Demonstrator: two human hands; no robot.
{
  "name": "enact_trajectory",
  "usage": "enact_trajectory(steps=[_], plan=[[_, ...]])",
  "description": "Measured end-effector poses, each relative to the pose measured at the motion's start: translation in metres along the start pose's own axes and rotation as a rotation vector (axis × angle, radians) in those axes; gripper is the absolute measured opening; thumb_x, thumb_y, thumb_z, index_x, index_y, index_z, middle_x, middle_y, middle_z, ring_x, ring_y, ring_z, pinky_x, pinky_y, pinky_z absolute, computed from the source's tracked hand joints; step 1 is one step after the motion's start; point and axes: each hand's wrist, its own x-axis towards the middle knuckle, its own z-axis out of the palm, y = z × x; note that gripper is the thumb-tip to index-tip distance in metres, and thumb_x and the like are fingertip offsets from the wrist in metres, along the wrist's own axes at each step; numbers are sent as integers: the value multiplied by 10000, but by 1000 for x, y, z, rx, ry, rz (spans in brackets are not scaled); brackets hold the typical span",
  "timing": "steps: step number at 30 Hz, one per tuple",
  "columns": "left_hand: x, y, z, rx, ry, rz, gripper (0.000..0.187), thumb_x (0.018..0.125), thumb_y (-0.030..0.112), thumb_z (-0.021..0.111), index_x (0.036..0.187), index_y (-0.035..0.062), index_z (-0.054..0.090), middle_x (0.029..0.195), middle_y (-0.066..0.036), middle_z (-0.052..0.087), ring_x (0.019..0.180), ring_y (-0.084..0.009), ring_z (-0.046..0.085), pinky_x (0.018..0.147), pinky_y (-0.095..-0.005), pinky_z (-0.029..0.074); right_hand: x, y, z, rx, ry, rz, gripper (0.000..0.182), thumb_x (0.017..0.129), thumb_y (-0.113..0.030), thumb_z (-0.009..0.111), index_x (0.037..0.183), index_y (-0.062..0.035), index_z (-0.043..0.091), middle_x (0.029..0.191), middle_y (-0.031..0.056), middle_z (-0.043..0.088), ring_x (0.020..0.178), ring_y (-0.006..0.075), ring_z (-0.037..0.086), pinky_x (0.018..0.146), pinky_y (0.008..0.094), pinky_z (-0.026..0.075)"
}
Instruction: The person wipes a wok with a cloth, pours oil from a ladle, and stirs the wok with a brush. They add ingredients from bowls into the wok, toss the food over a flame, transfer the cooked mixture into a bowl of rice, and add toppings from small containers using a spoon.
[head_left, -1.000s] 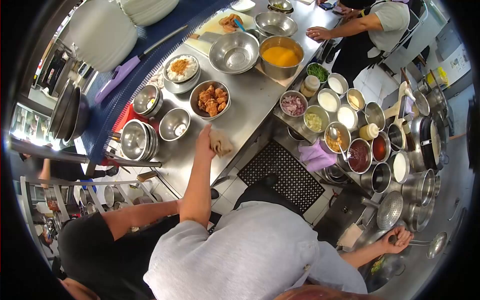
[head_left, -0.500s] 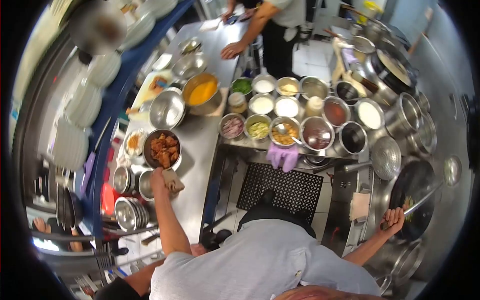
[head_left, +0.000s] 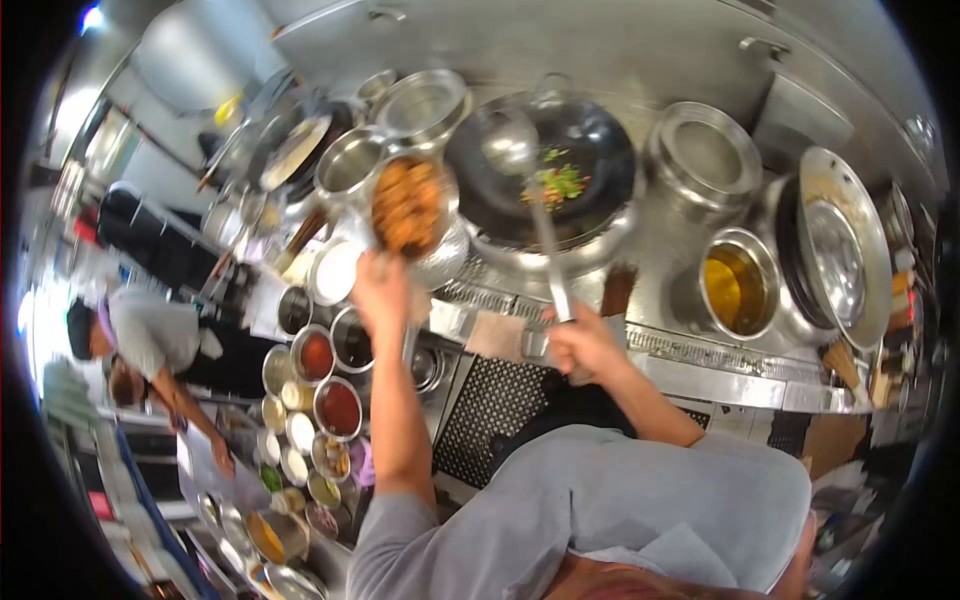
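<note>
My left hand [head_left: 382, 290] is closed on the rim of a metal bowl [head_left: 449, 200] full of browned fried pieces [head_left: 408, 205]. The bowl is tilted and held just left of a dark wok [head_left: 605, 150] on the stove. In the wok lie chopped green and red bits [head_left: 560, 182]. My right hand [head_left: 588, 345] is wrapped around the handle of a long metal ladle [head_left: 548, 245], whose round head is over the left part of the wok.
Right of the wok stand a pot of yellow oil [head_left: 738, 285] and a large leaning metal pan [head_left: 865, 250]. Several sauce and ingredient containers, including a red sauce pot [head_left: 338, 408], sit at lower left. A person [head_left: 165, 345] leans over a counter at far left.
My view has turned from the prep counter to the stove. My left hand has lifted the bowl of fried pieces and brought it beside the wok; my right hand still holds the ladle.
</note>
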Motion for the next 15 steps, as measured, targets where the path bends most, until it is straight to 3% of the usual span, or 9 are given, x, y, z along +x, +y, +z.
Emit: enact_trajectory(steps=[1, 3, 4, 7, 9, 11, 12, 13, 15], plan=[[24, 12, 61, 166, -2, 308, 425, 826, 243, 674, 1169, 6, 593, 1186, -228, 602, 1068, -380, 603, 924, -437, 476, 1, -2, 6, 94, -118, -17, 292, 827, -41, 559, 1099, 14, 469, 581, 59, 512, 396, 156, 479, 390, 301, 379], [54, 54, 139, 303, 1, 572, 305, 810, 245, 666, 1081, 121, 601, 1187, -181, 546, 967, -431, 607, 817, -506, 508, 18, -18, 4, 156, -130, -45, 249, 806, -53, 538, 1030, 27, 465, 592, 43, 489, 418, 153, 481, 400, 311, 384], [68, 76, 153, 347, -92, 451, 252, 826, 240, 644, 1037, 117, 584, 1153, -177, 545, 923, -435, 618, 790, -513, 513, 27, -26, -11, 86, -46, -65, 239, 799, -64, 544, 1007, 24, 468, 591, 41, 485, 418, 153, 479, 403, 316, 393], [110, 110, 172, 423, -17, 565, 222, 831, 232, 636, 1012, 118, 578, 1167, -177, 544, 901, -428, 626, 753, -504, 524, 42, -45, -69, -213, 55, -80, 227, 778, -95, 562, 956, 18, 478, 590, 32, 479, 424, 151, 480, 425, 321, 428], [125, 130, 170, 358, 85, 554, 231, 827, 220, 639, 1034, 133, 587, 1169, -172, 544, 883, -424, 631, 739, -498, 530, 31, -53, -92, -289, 101, -47, 268, 779, -115, 560, 991, 34, 491, 628, 79, 535, 451, 179, 536, 453, 339, 464], [129, 137, 170, 313, 98, 546, 244, 821, 210, 644, 1047, 134, 590, 1175, -169, 543, 902, -420, 626, 752, -499, 527, 21, -59, -103, -720, 239, -45, 335, 788, -121, 549, 1067, 54, 489, 701, 155, 595, 501, 219, 596, 478, 369, 485], [125, 135, 172, 392, 39, 726, 247, 818, 207, 644, 1044, 125, 588, 1173, -168, 546, 914, -415, 622, 757, -497, 525, 20, -57, -108, -721, 227, -37, 335, 788, -121, 549, 1067, 54, 489, 701, 155, 595, 501, 219, 596, 478, 369, 485], [119, 137, 170, 470, -18, 901, 249, 814, 204, 644, 1040, 116, 586, 1171, -168, 548, 926, -410, 618, 762, -496, 523, 18, -55, -112, -845, 285, -77, 363, 792, -126, 549, 1099, 56, 484, 759, 209, 611, 589, 290, 618, 560, 415, 491], [111, 132, 163, 519, -54, 817, 262, 807, 199, 647, 1042, 103, 582, 1168, -170, 549, 951, -402, 604, 784, -499, 509, 22, -52, -112, -1094, 381, -173, 419, 800, -136, 547, 1163, 60, 475, 875, 316, 643, 765, 433, 662, 724, 509, 503]])
